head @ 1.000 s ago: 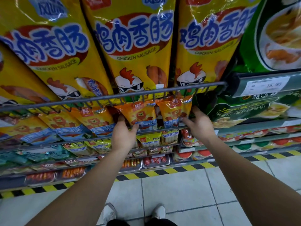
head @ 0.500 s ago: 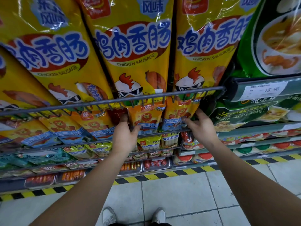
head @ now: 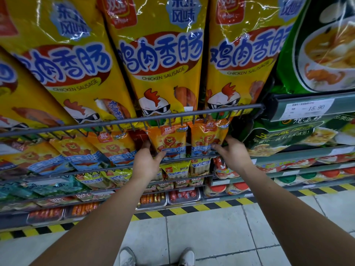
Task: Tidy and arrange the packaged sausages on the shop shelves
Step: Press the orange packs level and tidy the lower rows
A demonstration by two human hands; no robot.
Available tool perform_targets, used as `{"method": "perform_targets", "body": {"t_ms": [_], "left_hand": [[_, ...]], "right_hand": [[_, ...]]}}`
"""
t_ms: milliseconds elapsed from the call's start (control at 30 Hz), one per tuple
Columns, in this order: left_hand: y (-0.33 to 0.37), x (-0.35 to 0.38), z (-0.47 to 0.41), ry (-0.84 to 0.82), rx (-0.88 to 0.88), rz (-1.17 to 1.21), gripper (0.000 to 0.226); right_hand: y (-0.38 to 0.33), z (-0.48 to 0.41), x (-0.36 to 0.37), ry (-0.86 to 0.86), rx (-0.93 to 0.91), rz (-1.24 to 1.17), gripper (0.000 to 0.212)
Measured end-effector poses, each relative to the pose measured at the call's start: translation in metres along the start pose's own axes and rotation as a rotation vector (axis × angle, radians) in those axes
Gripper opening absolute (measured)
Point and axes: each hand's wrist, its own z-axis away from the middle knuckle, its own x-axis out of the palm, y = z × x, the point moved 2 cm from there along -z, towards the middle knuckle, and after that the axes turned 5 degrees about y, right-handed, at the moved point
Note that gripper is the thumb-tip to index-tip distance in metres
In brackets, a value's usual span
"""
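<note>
Two orange sausage packs with a lion print stand side by side behind a grey wire rail (head: 134,120). My left hand (head: 147,160) grips the lower left edge of the left orange pack (head: 169,139), thumb on its front. My right hand (head: 232,152) holds the lower right edge of the right orange pack (head: 207,139), fingers behind it and thumb across its front. Above them hang big yellow chicken sausage bags (head: 161,60). More orange lion packs (head: 113,148) lean to the left on the same shelf.
Green noodle bags (head: 317,45) and a price tag strip (head: 309,108) are at the right. Lower shelves hold small yellow-green packs (head: 176,169), red tubs (head: 217,189) and trays of sausages (head: 182,194). A black-yellow hazard strip (head: 192,208) edges the tiled floor by my shoes.
Both hands have lifted slightly with the two orange packs, which now stand straighter and closer together behind the rail. The view has tilted a little downward along the shelves.
</note>
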Motion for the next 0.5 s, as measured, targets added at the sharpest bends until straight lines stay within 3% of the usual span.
{"method": "perform_targets", "body": {"t_ms": [500], "left_hand": [[0.0017,0.0027,0.0002,0.027,-0.024,-0.084,0.039]], "right_hand": [[-0.0027,0.0056,0.0021,0.067,0.130,0.122,0.025]]}}
